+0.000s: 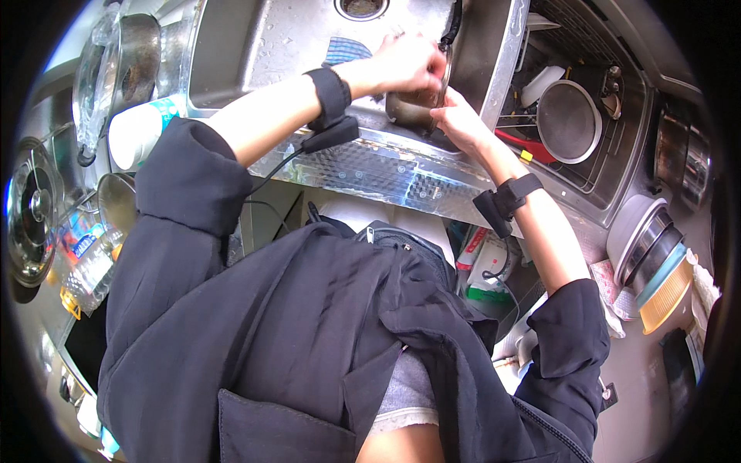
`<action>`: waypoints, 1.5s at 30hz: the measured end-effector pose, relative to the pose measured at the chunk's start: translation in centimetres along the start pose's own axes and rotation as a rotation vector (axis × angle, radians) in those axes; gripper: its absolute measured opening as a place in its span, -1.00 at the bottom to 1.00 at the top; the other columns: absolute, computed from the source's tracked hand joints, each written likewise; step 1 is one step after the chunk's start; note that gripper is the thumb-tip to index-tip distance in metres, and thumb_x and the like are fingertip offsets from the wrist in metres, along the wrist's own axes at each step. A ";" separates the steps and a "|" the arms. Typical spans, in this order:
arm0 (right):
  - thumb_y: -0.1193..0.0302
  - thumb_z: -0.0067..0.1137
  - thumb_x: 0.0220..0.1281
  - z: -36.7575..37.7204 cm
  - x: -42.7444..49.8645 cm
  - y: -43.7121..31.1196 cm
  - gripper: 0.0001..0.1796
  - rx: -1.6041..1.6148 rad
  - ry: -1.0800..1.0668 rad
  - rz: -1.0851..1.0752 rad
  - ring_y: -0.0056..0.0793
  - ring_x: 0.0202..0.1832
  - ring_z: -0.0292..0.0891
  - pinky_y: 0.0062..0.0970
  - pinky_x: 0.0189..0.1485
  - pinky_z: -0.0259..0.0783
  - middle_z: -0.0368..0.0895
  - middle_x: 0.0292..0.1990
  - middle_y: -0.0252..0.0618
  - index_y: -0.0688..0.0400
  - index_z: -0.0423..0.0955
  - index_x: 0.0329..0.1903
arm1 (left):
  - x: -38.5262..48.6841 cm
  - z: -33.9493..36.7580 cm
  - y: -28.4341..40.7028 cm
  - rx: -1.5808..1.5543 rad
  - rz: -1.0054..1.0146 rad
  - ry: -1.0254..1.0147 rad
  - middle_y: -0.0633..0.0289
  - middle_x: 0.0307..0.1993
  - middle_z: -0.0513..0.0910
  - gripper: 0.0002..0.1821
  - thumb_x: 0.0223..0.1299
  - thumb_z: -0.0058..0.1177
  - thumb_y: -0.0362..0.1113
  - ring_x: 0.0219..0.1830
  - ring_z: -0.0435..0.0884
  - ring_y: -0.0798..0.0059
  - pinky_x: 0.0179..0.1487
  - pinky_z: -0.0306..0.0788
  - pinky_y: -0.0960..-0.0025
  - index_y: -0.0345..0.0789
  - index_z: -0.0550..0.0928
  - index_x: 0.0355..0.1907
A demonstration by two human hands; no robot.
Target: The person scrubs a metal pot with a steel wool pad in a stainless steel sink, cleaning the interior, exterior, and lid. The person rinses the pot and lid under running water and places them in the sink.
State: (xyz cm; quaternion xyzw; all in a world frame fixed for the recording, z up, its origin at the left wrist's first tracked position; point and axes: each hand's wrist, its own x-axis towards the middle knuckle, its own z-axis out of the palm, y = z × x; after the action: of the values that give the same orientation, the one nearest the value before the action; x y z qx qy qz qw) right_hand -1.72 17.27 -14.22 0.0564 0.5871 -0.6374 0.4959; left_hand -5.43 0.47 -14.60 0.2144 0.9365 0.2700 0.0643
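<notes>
A metal pot [405, 110] with a dark handle [454, 26] is tilted in the near right part of the stainless steel sink [301, 35]. My right hand [457, 118] grips the pot's rim from the near right side, thumb on the wall. Reaching over from the left, my left hand [414, 62] is at the pot's mouth, its fingers curled and blurred. Whether it holds something is hidden. A blue striped cloth [347, 51] lies on the sink floor beside my left wrist. Beyond it is the drain [362, 7].
On the right, a second basin holds a round mesh strainer [569, 121] and a red item [527, 146]. Stacked bowls and a yellow basket [666, 295] stand nearer. At left are a white container [136, 136], a glass lid [36, 211] and a plastic bottle [90, 280].
</notes>
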 end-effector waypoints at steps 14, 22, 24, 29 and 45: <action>0.76 -0.26 -0.14 0.6 -0.3 0.0 -0.34 0.197 0.069 -0.075 -0.54 0.01 0.36 -0.62 -0.01 0.30 0.42 0.00 -0.29 0.22 0.22 0.18 | -4.1 -0.4 -2.0 -0.215 0.315 -0.128 0.03 0.21 0.22 -0.66 -0.10 0.19 -0.21 0.22 0.19 0.04 0.28 0.10 0.13 -0.08 0.64 -0.15; 0.66 -0.25 -0.05 0.3 0.0 0.1 -0.43 0.195 0.147 -0.044 -0.58 -0.09 0.37 -0.62 -0.05 0.26 0.44 -0.03 -0.30 0.21 0.25 0.14 | -3.1 -1.5 -3.0 -0.070 0.381 -0.243 -0.03 0.33 0.01 -0.37 -0.12 0.07 -0.38 0.32 0.05 -0.06 0.31 0.10 0.11 0.00 0.42 0.16; 0.59 -0.21 0.08 0.2 0.1 0.4 -0.53 0.236 0.156 -0.054 -0.58 -0.08 0.37 -0.61 -0.02 0.25 0.45 -0.04 -0.32 0.20 0.28 0.12 | -2.3 -1.0 -3.6 -0.115 0.316 -0.200 -0.05 0.30 0.09 -0.42 -0.01 -0.05 -0.40 0.28 0.15 0.00 0.31 0.11 0.19 -0.06 0.38 0.18; 0.18 -0.16 0.33 -0.2 0.6 1.2 -0.59 0.189 0.182 -0.030 -0.64 -0.09 0.35 -0.59 -0.02 0.24 0.47 -0.07 -0.35 0.18 0.33 0.07 | -0.2 0.7 -6.2 -0.369 -0.330 -0.219 -0.01 0.06 0.46 -0.61 0.20 -0.11 -0.22 0.13 0.40 0.17 0.23 0.21 0.34 -0.21 0.47 0.09; 0.22 -0.18 0.35 -0.1 0.6 1.1 -0.66 0.165 0.175 -0.016 -0.73 -0.27 0.32 -0.67 -0.28 0.25 0.49 -0.21 -0.45 0.19 0.38 -0.02 | -1.7 -0.1 -1.4 -0.151 0.306 -0.018 0.01 0.02 0.40 -0.66 0.02 0.10 -0.24 0.06 0.39 0.10 0.12 0.30 0.26 -0.35 0.47 -0.14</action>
State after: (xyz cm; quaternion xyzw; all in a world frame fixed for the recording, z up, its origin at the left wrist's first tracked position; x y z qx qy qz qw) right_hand -1.29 17.25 -15.43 0.1479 0.5742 -0.6801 0.4312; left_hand -4.46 -1.39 -15.28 0.3516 0.8693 0.3441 0.0468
